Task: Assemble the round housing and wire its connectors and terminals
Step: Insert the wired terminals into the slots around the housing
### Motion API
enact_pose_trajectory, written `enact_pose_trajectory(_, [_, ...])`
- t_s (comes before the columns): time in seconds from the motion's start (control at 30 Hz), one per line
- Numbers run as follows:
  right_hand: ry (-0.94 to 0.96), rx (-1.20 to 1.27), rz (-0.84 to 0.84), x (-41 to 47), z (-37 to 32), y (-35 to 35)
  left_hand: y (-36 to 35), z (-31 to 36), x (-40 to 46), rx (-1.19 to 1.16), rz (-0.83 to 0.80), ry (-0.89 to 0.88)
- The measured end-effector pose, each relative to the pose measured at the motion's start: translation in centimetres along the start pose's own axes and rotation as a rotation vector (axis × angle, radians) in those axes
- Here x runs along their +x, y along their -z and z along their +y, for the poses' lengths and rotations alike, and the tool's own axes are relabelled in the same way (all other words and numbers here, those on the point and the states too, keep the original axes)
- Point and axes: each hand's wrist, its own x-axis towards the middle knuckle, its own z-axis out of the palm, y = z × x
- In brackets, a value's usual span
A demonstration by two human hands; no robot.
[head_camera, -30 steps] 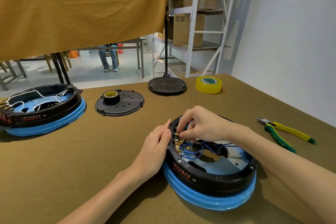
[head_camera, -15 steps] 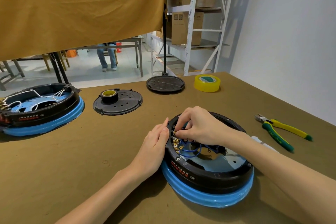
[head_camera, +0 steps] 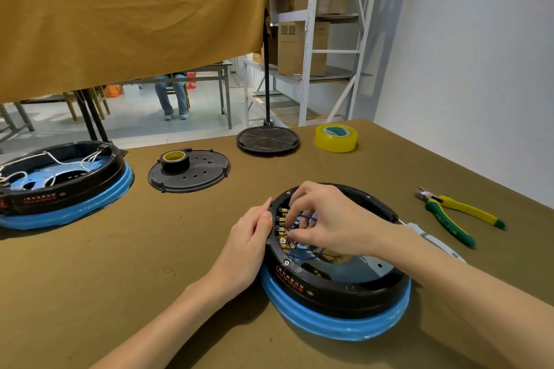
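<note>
Round black housing (head_camera: 335, 281) on its blue base ring sits on the brown table (head_camera: 120, 293) close in front of the person, both forearms reaching in from below. Against its outer left rim the left hand (head_camera: 248, 243) rests, fingers extended and together, steadying it. From the right, the right hand (head_camera: 326, 219) arches over the open top, its fingers curled down and pinching at a blue wire (head_camera: 305, 216) beside the row of brass terminals (head_camera: 283, 229) just under the fingertips.
</note>
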Motion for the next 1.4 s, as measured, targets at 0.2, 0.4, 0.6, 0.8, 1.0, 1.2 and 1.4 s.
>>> enact_pose_trajectory(0.2, [0.034, 0.020, -0.110, 0.6, 0.7, 1.0, 0.0, 0.1, -0.1, 0.006, -0.004, -0.007])
enact_pose_trajectory(0.4, [0.017, 0.145, -0.168, 1.3, 1.7, 1.5, 0.2, 0.3, -0.2, 0.016, 0.000, -0.008])
enact_pose_trajectory(0.6, [0.022, 0.145, -0.139, 1.4, 1.9, 1.3, 0.2, 0.4, -0.1, 0.030, -0.006, 0.002])
enact_pose_trajectory(0.8, [0.052, 0.116, -0.073, 0.8, 1.8, 0.8, 0.2, 0.2, -0.1, 0.062, -0.013, 0.006])
enact_pose_trajectory(1.0, [0.063, 0.082, -0.025, 0.2, 1.2, 0.7, 0.2, 0.2, -0.2, 0.076, -0.017, 0.007])
enact_pose_trajectory(1.2, [0.060, 0.060, 0.013, 0.0, 1.0, 0.4, 0.1, 0.3, -0.2, 0.065, -0.022, 0.012])
enact_pose_trajectory(1.4, [0.051, 0.064, 0.051, -0.2, 0.7, 0.0, 0.2, 0.5, -0.3, 0.070, -0.025, 0.020])
